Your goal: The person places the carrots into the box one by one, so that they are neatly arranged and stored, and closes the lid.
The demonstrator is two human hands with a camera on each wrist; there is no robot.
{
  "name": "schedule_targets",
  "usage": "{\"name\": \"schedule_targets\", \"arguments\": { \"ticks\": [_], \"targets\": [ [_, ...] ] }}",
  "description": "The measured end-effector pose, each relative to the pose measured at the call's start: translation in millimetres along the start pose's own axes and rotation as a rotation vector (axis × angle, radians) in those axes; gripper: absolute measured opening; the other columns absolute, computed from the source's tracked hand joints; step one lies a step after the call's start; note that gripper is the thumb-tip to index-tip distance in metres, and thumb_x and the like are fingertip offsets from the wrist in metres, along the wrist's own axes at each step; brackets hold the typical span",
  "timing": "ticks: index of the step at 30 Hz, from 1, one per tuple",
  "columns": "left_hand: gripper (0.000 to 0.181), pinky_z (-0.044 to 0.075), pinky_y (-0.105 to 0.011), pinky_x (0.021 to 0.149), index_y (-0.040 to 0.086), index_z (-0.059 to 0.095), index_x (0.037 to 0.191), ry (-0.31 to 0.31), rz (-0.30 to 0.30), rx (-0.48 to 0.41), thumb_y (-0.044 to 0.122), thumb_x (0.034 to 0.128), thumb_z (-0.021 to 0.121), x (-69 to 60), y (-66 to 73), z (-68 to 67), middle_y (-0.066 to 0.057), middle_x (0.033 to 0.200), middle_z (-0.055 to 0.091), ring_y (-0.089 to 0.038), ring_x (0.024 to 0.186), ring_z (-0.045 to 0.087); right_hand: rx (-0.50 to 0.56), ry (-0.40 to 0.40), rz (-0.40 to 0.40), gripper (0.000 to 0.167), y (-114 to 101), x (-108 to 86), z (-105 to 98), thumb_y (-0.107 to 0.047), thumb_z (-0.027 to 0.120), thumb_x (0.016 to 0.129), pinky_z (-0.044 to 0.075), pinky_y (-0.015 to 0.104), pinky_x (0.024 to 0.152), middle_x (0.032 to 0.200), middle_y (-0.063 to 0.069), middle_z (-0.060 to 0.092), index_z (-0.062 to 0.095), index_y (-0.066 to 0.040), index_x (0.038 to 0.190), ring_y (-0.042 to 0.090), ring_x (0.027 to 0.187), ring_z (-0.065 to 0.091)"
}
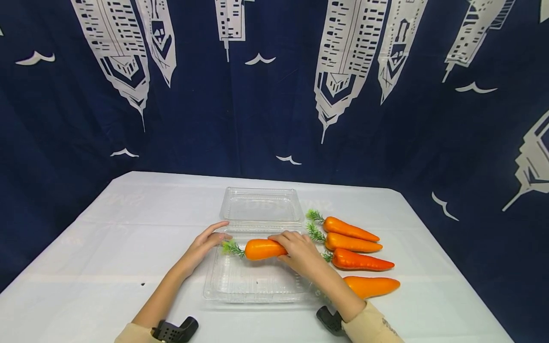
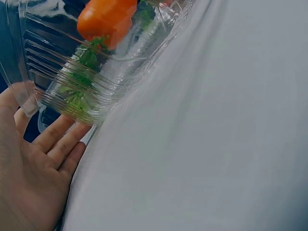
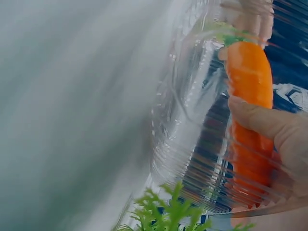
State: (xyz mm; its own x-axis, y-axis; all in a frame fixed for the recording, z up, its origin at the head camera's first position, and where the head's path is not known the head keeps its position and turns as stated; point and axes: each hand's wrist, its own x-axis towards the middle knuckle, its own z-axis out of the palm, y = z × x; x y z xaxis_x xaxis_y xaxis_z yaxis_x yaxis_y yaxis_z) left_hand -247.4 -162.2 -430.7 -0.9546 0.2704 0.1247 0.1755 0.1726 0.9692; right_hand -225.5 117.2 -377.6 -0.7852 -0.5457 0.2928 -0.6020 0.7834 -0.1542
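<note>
A clear plastic clamshell container lies unfolded on the table, its lid on the far side. My right hand grips an orange carrot crosswise over the tray half, its leafy green top pointing left. The thumb lies along the carrot in the right wrist view, while the tapered end is hidden by the hand in the head view. At the tray's left wall, my left hand has its fingers extended. Seen from the left wrist, those fingers touch the ribbed plastic beside the green leaves.
To the right of the container several more carrots lie in a column, tips pointing right; my right forearm partly covers the nearest one. A white cloth covers the table. Behind it hangs a dark blue printed curtain.
</note>
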Motion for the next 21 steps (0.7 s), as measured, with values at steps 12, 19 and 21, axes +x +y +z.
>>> {"name": "schedule_targets", "arguments": {
  "ticks": [12,19,21],
  "targets": [
    [0.04,0.029,-0.045,0.103,0.025,0.041,0.134,-0.004,0.001,0.007,0.033,0.0948,0.043,0.6,-2.9,0.1,-0.009,0.117,0.061,-0.014,0.113,0.052,0.01,-0.047,-0.013,0.044,0.8,4.5,3.2,-0.022,0.072,0.076,0.037,0.033,0.076,0.109,0.0,0.063,0.058,-0.023,0.117,0.021,0.1,0.057],
    [0.04,0.031,-0.046,0.102,0.026,0.041,0.134,-0.002,0.004,0.017,0.034,0.0943,0.044,1.5,-2.5,0.4,-0.009,0.117,0.061,-0.023,0.117,0.049,0.052,-0.121,-0.007,0.045,1.4,6.9,5.9,-0.025,0.071,0.076,0.041,0.04,0.08,0.115,0.004,0.062,0.058,-0.023,0.12,0.024,0.105,0.056],
    [0.041,0.03,-0.046,0.102,0.026,0.041,0.134,-0.002,0.003,0.017,0.035,0.094,0.045,1.6,-2.0,0.3,-0.009,0.117,0.061,-0.023,0.117,0.048,0.065,-0.14,-0.004,0.046,1.2,8.0,6.0,-0.026,0.07,0.077,0.041,0.041,0.081,0.116,0.004,0.061,0.057,-0.022,0.12,0.024,0.105,0.056]
  ]
}}
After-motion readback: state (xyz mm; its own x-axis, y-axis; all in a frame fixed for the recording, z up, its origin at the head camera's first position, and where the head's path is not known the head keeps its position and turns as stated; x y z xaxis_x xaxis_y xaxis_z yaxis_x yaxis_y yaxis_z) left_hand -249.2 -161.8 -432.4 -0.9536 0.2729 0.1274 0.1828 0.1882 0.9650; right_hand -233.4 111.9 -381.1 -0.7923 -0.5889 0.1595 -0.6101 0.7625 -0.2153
